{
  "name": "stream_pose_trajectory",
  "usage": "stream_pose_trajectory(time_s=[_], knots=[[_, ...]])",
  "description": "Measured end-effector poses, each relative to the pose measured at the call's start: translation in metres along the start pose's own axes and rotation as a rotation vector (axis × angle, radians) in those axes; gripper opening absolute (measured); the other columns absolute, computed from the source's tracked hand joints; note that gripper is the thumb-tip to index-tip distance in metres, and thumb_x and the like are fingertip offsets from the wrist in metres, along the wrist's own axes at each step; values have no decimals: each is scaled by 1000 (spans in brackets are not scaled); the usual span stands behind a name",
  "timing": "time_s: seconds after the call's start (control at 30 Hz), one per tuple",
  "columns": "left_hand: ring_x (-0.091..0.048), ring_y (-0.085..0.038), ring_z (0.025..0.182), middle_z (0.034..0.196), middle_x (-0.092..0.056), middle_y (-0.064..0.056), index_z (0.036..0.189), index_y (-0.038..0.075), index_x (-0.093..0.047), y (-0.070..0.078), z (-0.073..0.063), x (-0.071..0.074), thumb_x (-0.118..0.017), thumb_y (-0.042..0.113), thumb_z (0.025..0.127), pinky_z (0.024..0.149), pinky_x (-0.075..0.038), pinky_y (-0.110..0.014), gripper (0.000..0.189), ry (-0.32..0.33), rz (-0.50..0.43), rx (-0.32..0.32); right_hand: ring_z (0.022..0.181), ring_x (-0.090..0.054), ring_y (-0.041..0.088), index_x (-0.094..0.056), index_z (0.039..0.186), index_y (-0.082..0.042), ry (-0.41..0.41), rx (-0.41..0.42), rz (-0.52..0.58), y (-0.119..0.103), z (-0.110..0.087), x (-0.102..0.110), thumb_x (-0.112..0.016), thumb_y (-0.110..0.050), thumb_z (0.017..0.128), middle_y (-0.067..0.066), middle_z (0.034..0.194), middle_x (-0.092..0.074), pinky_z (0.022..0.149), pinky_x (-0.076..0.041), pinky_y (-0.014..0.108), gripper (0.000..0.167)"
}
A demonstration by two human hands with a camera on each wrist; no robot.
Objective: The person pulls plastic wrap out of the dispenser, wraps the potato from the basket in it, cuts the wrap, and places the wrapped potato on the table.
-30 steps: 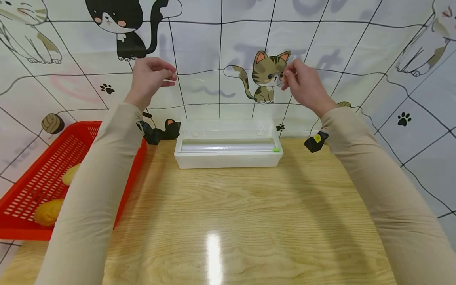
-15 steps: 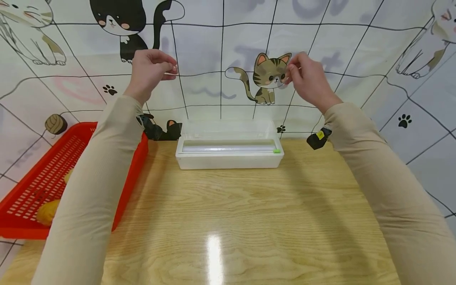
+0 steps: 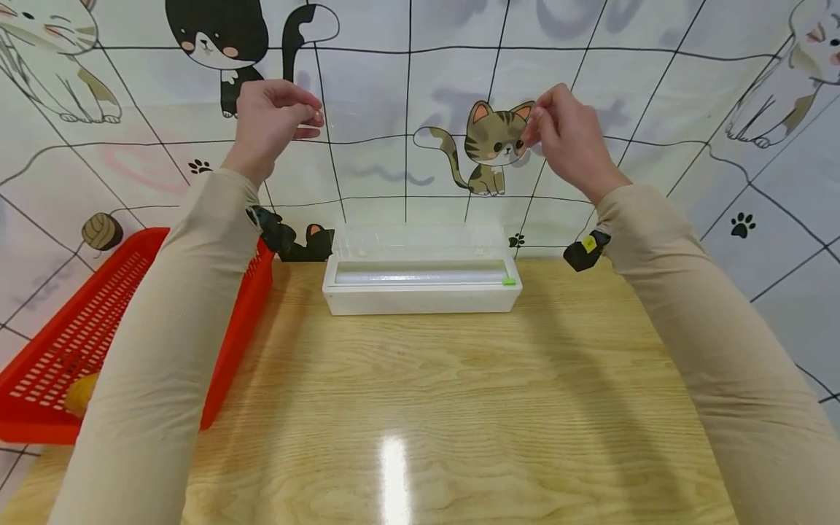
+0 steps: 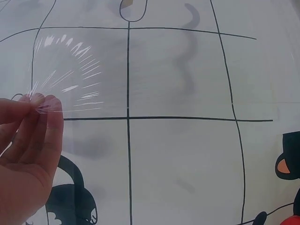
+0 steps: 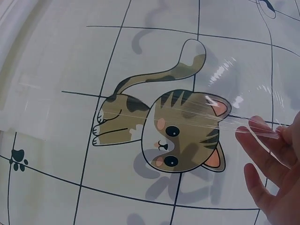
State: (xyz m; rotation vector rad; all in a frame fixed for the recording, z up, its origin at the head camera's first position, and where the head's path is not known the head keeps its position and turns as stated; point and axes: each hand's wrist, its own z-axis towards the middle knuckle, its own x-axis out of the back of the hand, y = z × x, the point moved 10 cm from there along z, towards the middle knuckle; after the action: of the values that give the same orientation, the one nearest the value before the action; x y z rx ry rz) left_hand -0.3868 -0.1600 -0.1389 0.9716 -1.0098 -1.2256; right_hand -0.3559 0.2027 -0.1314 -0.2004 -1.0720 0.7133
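Both hands are raised above the back edge of the table, gripping a sheet of clear cling film [image 4: 70, 75] by its corners. My left hand [image 3: 270, 120] pinches one corner between thumb and fingers, and shiny creases fan out from it in the left wrist view. On the other side, my right hand [image 3: 569, 138] pinches the film too; stretched folds run from its fingertips in the right wrist view. Below and between the hands stands a white cling film dispenser [image 3: 423, 302], its clear lid [image 3: 423, 239] raised. Inside lies a film roll [image 3: 420, 277]; a green slide cutter [image 3: 508, 281] sits at the right end.
A red plastic basket [image 3: 138, 292] stands at the left, partly behind the left sleeve, with a yellow item [image 3: 80, 394] in it. The wooden table [image 3: 459, 408] stretches out in front of the dispenser. A cat-print sheet [image 3: 374, 87] covers the wall behind.
Both hands have risen a little, still holding the film. The left sleeve now covers more of the yellow items in the basket. The dispenser stays in place.
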Motion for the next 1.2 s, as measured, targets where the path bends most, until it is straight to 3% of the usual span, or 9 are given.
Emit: stream_pose_trajectory(time_s=[0.13,0.33,0.43,0.7,1.03,1.2], knots=[[-65,-20,80,85,-67,-9,90,-1,-70,4,-1,2,-59,-2,92,70,-55,-23,11,8,-13,13,81,-60,8,-46,117,3,20,-2,-17,-3,3,4,-34,-21,105,14,97,-65,71,-42,24,29],[-64,-19,81,88,-66,-9,87,3,-70,8,-1,1,-59,-1,92,71,-54,-22,13,15,-5,7,89,-66,25,-47,115,3,52,11,-34,-8,3,10,-34,-19,105,16,99,-67,81,-50,31,28],[-64,-20,82,90,-66,-10,88,3,-71,12,0,2,-59,0,92,72,-54,-22,13,15,-3,-16,88,-67,25,-48,114,4,80,34,-36,-12,3,14,-35,-18,105,16,101,-67,79,-51,29,28],[-64,-19,83,90,-66,-9,94,1,-72,23,-1,5,-60,2,93,77,-54,-25,12,13,4,-46,76,-55,-6,-46,117,5,79,26,-4,-15,4,20,-34,-20,105,14,103,-62,67,-45,19,30],[-64,-19,83,89,-66,-8,90,2,-71,36,-7,7,-58,0,93,81,-52,-25,14,8,-46,-56,77,-55,-5,-48,118,4,99,70,-29,-28,4,29,-35,-20,105,4,96,-58,73,-43,18,30],[-64,-20,84,92,-66,-9,92,1,-71,29,-11,6,-58,-1,93,80,-53,-25,13,-12,-66,-40,80,-56,-1,-49,118,1,75,38,-10,-22,-2,25,-35,-21,105,1,97,-57,73,-44,19,29]])
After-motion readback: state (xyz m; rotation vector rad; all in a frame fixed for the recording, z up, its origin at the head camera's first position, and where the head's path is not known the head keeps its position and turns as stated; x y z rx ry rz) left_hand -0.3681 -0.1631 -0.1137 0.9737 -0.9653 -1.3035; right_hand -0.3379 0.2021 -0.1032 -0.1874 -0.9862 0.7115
